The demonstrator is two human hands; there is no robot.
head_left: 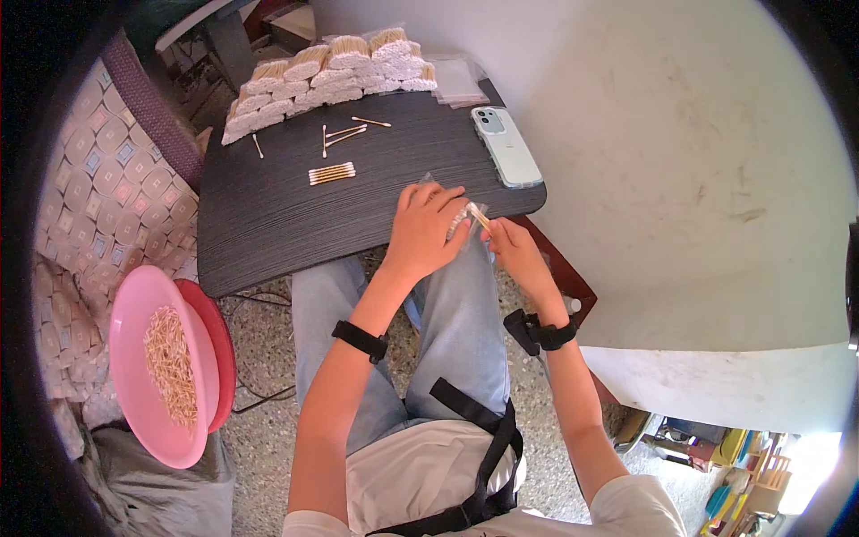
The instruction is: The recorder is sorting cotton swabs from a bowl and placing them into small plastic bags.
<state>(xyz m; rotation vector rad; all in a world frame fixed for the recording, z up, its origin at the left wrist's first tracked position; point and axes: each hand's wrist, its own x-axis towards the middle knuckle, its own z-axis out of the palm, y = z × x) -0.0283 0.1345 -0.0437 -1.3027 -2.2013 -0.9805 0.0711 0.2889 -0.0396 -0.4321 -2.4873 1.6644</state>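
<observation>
My left hand grips a small clear plastic bag at the near edge of the dark table. My right hand pinches a bundle of cotton swabs, its end at the bag's mouth. Both hands meet just over the table's front edge, above my lap. A small bundle of loose swabs lies on the table, farther from me and to the left of my hands.
Several scattered swabs lie mid-table. Filled swab packets are stacked along the far edge, with empty clear bags beside them. A phone rests at the right. A pink bowl of swab sticks sits at my left.
</observation>
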